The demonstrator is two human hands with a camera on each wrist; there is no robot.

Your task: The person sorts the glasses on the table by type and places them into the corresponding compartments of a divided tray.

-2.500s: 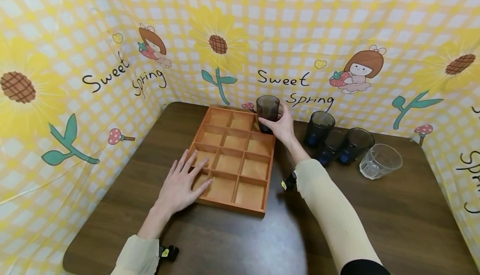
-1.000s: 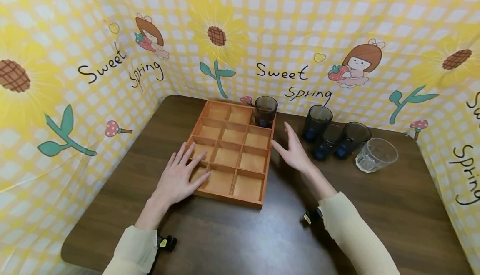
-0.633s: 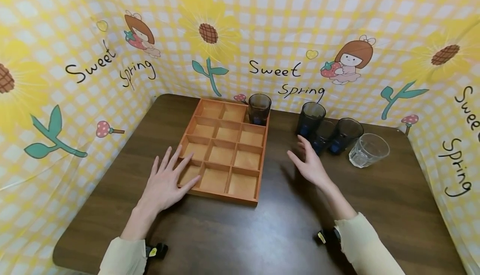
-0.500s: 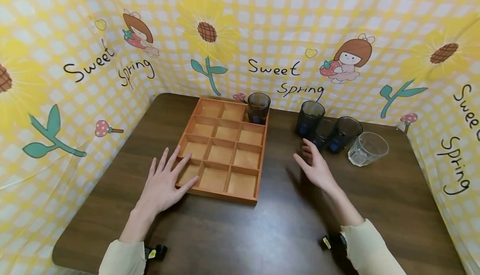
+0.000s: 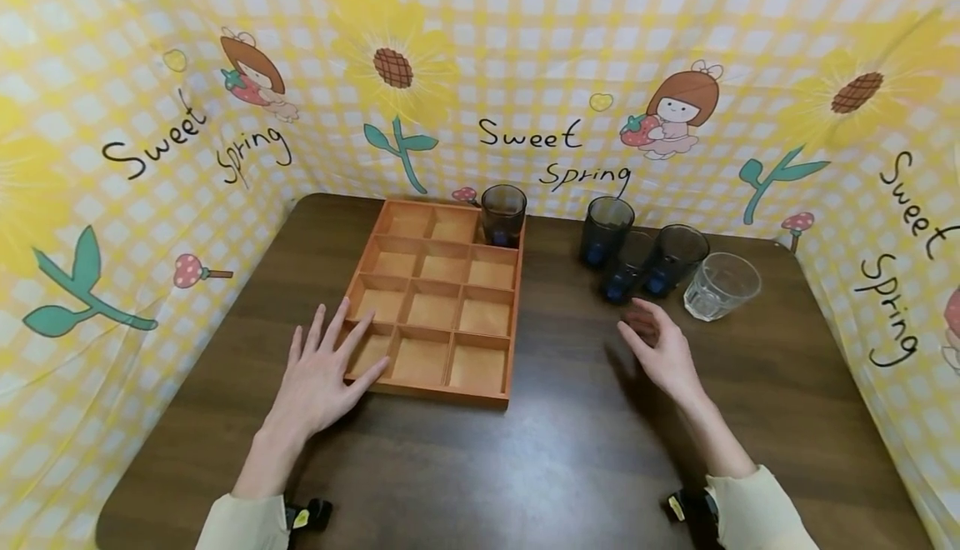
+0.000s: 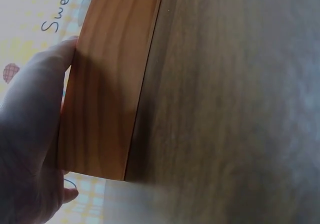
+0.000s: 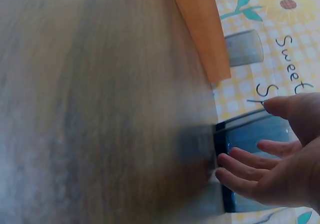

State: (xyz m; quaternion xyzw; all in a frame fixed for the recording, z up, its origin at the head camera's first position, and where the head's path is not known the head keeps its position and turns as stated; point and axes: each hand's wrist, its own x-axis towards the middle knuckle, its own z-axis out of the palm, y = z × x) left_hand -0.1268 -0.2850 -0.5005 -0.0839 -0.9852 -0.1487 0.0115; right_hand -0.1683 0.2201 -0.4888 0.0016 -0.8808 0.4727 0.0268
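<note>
My left hand (image 5: 318, 383), fingers spread, rests on the near left corner of a wooden compartment tray (image 5: 450, 395). In the left wrist view that hand (image 6: 32, 114) lies along the tray's side wall (image 6: 105, 84). A dark drinking glass (image 5: 503, 217) stands upright in the tray's far right compartment. To the right, three more dark glasses (image 5: 606, 233) stand grouped near a clear glass (image 5: 722, 287). My right hand (image 5: 663, 350) hovers just in front of this group, thumb and fingers apart, holding nothing. The right wrist view shows its loosely bent fingers before bluish glass (image 7: 250, 134).
The dark wooden table (image 5: 570, 467) runs up to a yellow checked cloth (image 5: 525, 50) hanging behind and at both sides. Several tray compartments hold nothing. The glasses on the right stand close together.
The right hand let go of the dark glass in the far right compartment and moved right and nearer, to the front of the other glasses. The left hand has stayed on the tray.
</note>
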